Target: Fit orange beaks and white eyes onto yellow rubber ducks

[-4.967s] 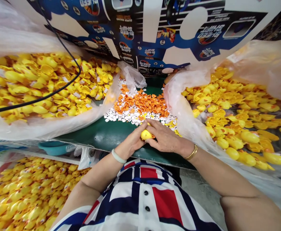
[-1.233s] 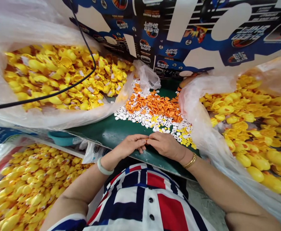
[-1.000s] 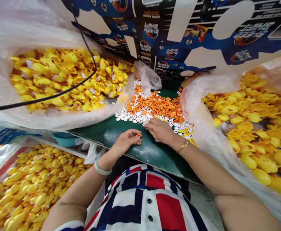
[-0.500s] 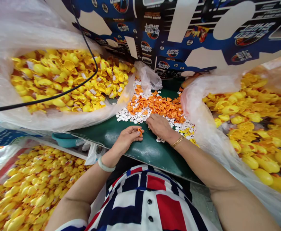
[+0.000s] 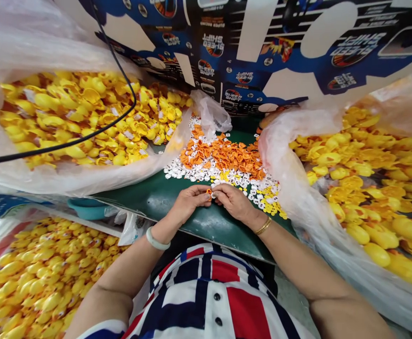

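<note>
Left hand [image 5: 190, 201], right hand [image 5: 233, 202]: fingertips pinching small orange piece [image 5: 209, 192] together; slipped grip could drop it among loose white pieces [image 5: 181, 172] at 12 o'clock

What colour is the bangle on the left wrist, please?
The bangle is pale green, clearest in the head view.

Left hand [image 5: 189, 202] just beside right hand [image 5: 233, 203]

Duck bodies [image 5: 78, 122] were bright yellow, heaped far left, near left, right. Bills [image 5: 223, 157] were orange; eye pieces [image 5: 177, 170] white with black dots. Table [image 5: 206, 226] was dark green. Cardboard sheet [image 5: 206, 47] was blue, white, black. Shirt [image 5: 213, 296] had navy, red, white blocks. Basin [image 5: 85, 209] was teal.
</note>
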`<state>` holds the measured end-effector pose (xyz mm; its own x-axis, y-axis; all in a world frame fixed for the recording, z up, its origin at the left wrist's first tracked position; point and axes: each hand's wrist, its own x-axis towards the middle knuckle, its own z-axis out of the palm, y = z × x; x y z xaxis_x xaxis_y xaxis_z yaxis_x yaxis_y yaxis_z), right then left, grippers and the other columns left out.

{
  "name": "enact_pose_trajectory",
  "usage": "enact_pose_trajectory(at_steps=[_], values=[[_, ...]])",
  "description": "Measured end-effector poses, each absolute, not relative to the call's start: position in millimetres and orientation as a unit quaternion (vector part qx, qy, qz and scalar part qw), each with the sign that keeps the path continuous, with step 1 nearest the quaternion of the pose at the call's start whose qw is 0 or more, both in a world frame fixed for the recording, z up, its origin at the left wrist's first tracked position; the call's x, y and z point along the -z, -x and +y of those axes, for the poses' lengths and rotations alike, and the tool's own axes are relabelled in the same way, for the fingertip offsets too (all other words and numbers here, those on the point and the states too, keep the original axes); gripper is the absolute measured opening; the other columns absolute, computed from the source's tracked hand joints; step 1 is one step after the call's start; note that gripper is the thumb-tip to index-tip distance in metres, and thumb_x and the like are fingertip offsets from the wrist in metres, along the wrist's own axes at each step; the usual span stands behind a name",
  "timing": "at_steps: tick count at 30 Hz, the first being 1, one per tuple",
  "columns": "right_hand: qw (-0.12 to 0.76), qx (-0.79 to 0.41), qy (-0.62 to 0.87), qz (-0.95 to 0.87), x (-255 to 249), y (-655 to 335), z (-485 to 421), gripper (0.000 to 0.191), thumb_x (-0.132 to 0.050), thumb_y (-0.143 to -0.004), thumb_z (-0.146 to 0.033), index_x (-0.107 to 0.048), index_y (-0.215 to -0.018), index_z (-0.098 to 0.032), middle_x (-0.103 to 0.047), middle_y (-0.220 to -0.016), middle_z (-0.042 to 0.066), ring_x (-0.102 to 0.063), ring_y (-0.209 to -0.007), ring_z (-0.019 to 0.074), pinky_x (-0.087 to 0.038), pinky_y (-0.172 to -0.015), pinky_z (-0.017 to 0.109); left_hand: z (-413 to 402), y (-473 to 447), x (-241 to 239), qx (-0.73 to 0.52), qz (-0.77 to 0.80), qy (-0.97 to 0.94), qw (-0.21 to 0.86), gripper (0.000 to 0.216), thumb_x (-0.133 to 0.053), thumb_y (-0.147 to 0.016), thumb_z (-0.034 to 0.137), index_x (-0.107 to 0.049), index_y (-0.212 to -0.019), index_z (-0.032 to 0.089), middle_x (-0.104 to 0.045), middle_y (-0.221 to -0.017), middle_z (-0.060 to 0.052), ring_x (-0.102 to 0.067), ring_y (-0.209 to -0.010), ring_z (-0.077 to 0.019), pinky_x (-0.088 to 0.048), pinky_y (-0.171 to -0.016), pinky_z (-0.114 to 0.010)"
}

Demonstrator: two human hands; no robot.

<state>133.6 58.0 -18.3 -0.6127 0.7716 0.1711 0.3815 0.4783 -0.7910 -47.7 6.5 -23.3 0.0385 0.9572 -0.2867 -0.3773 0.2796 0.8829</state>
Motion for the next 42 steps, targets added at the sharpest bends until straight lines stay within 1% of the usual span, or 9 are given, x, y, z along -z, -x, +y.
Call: enact_pose_trajectory(at_steps=[6, 10, 17, 19, 23, 30, 34, 38, 42], values=[[0.266, -0.294, 0.305, -0.866, 19.6, -136.8, 58.6, 0.019, -0.045, -0.099, -0.027, -0.063, -0.102, -0.019, -0.068, -0.096, 0.007, -0.063, -0.089, 0.0185, -0.05, -0.082, 0.032, -1.2, 45.1, 26.4, -0.51, 0.503, -0.384, 0.582, 0.033, -0.079, -0.073, 0.033, -0.075, -0.101, 0.017, -0.072, -0.079, -0.003, -0.063, -0.069, -0.014, -0.052, -0.072, -0.029], [0.259, -0.286, 0.297, -0.874, 18.0, -138.6, 56.9, 0.018, -0.046, -0.1, -0.028, -0.06, -0.102, -0.019, -0.067, -0.094, 0.008, -0.062, -0.085, 0.0186, -0.05, -0.078, 0.032, -8.3, 45.8, 29.5, -0.5, 0.53, -0.484, 0.484, 0.025, -0.073, -0.08, 0.031, -0.077, -0.103, 0.023, -0.072, -0.09, -0.003, -0.064, -0.081, -0.0164, -0.051, -0.079, -0.029], [0.221, -0.292, 0.301, -0.881, 11.1, -142.4, 52.9, 0.012, -0.049, -0.099, -0.028, -0.058, -0.099, -0.02, -0.067, -0.091, 0.005, -0.063, -0.082, 0.0179, -0.049, -0.076, 0.031, -11.3, 47.7, 19.1, -0.477, 0.529, -0.54, 0.449, 0.02, -0.072, -0.08, 0.031, -0.078, -0.099, 0.027, -0.073, -0.098, -0.005, -0.066, -0.092, -0.0207, -0.05, -0.087, -0.032], [0.226, -0.284, 0.301, -0.882, 9.6, -141.9, 50.3, 0.013, -0.048, -0.099, -0.028, -0.058, -0.099, -0.02, -0.067, -0.092, 0.006, -0.063, -0.083, 0.0183, -0.049, -0.077, 0.031, -10.5, 47.7, 18.0, -0.478, 0.529, -0.527, 0.463, 0.02, -0.073, -0.079, 0.031, -0.078, -0.097, 0.026, -0.074, -0.095, -0.005, -0.066, -0.089, -0.0202, -0.05, -0.085, -0.032], [0.252, -0.3, 0.344, -0.853, 7.3, -138.2, 44.4, 0.01, -0.049, -0.098, -0.027, -0.057, -0.1, -0.021, -0.067, -0.089, 0.004, -0.063, -0.078, 0.0176, -0.049, -0.072, 0.03, -6.6, 49.1, 19.1, -0.479, 0.508, -0.434, 0.569, 0.026, -0.078, -0.073, 0.033, -0.076, -0.095, 0.019, -0.072, -0.076, -0.003, -0.063, -0.066, -0.0156, -0.052, -0.07, -0.03], [0.267, -0.253, 0.319, -0.873, 9.4, -135.7, 42.7, 0.014, -0.044, -0.098, -0.027, -0.057, -0.097, -0.021, -0.067, -0.09, 0.007, -0.064, -0.084, 0.0211, -0.05, -0.077, 0.035, -2.7, 49.1, 20.7, -0.484, 0.486, -0.38, 0.621, 0.033, -0.083, -0.067, 0.033, -0.074, -0.093, 0.015, -0.073, -0.078, -0.004, -0.065, -0.065, -0.014, -0.053, -0.068, -0.029], [0.298, -0.335, 0.356, -0.82, 7.8, -134.9, 45.4, 0.014, -0.047, -0.099, -0.03, -0.058, -0.098, -0.022, -0.067, -0.086, 0.004, -0.064, -0.072, 0.018, -0.052, -0.07, 0.033, 0.5, 45.1, 18.6, -0.513, 0.463, -0.297, 0.659, 0.038, -0.087, -0.063, 0.033, -0.072, -0.091, 0.014, -0.072, -0.077, -0.004, -0.065, -0.064, -0.0137, -0.055, -0.065, -0.028], [0.351, -0.315, 0.334, -0.816, 5.8, -132.7, 47.7, 0.023, -0.044, -0.101, -0.034, -0.061, -0.112, -0.024, -0.067, -0.096, 0.007, -0.064, -0.081, 0.0194, -0.054, -0.076, 0.036, 5.3, 34.1, 12.2, -0.565, 0.424, -0.212, 0.675, 0.043, -0.089, -0.059, 0.035, -0.069, -0.091, 0.013, -0.069, -0.074, -0.003, -0.064, -0.063, -0.0132, -0.055, -0.062, -0.027], [0.387, -0.226, 0.308, -0.839, 7.0, -133.5, 48.8, 0.036, -0.06, -0.094, -0.038, -0.056, -0.125, -0.02, -0.062, -0.099, 0.01, -0.06, -0.084, 0.0217, -0.054, -0.075, 0.038, 2.8, 18.5, 9.6, -0.6, 0.409, -0.206, 0.656, 0.04, -0.087, -0.063, 0.037, -0.067, -0.089, 0.014, -0.065, -0.073, 0.0, -0.06, -0.061, -0.0104, -0.052, -0.062, -0.025]])
